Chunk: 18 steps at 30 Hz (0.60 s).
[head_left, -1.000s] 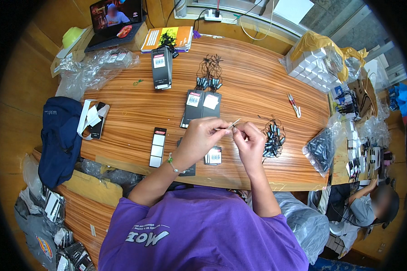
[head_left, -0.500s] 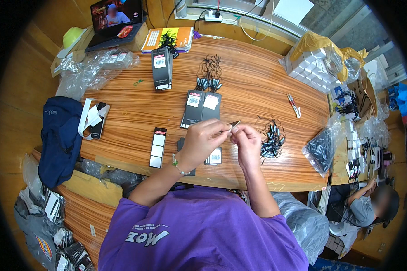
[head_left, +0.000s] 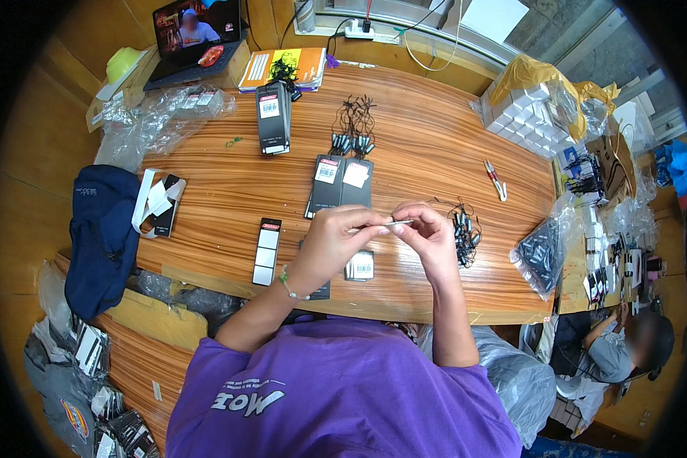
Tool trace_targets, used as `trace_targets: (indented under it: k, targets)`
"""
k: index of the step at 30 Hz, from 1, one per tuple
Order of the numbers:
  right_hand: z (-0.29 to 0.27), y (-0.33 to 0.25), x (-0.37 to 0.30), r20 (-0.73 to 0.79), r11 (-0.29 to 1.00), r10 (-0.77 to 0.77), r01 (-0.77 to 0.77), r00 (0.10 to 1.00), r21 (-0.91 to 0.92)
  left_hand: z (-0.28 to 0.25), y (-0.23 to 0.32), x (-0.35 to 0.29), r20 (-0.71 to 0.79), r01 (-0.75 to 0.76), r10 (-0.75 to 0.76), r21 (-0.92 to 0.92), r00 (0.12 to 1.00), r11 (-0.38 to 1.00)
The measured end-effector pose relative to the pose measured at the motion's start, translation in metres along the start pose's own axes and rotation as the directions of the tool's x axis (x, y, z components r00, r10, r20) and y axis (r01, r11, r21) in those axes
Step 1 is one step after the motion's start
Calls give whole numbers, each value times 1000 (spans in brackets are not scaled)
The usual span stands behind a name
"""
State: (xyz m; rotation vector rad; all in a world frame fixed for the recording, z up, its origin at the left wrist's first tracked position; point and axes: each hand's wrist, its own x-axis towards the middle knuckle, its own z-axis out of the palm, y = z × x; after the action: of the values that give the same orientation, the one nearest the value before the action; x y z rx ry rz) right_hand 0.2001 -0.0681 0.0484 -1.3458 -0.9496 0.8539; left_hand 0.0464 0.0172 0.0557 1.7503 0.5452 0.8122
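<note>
Above the table's near middle, my left hand (head_left: 334,238) and my right hand (head_left: 430,243) meet, pinching a thin hang tag (head_left: 397,223) between fingertips. It shows nearly edge-on, so its face is hidden. Just beyond my hands lie two side-by-side stacks of dark grey hang tags (head_left: 330,189) with black string loops (head_left: 353,122) at their top ends. Below, partly covered by my left hand, is another tag pile with a white label (head_left: 361,266). A heap of black strings with small plastic pieces (head_left: 466,233) rests right of my right hand.
A single tag with white panels (head_left: 266,252) lies left of my hands. Farther back stands another tag stack (head_left: 272,118). Red-handled snips (head_left: 496,182), a plastic bag of dark pieces (head_left: 546,248) and white boxes (head_left: 530,114) are rightward. A co-worker (head_left: 614,343) sits at far right.
Both hands have shifted slightly, the right one moving rightward. The tag between them has turned from a slanted dark face to a nearly level, pale edge.
</note>
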Motion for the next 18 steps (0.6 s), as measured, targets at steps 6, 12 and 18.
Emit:
trace_targets:
  k: [6,12,18]
  targets:
    - [-6,-4,4,136,965,158,-182,978,188,-2,5,2,40,-416,443,427,896,803]
    - [-1,-7,6,79,993,10,-20,997,119,-1,-3,3,84,-506,530,457,844,732]
    - [-2,-19,21,-201,755,-59,176,978,632,1,-9,-4,137,-453,439,421,888,786]
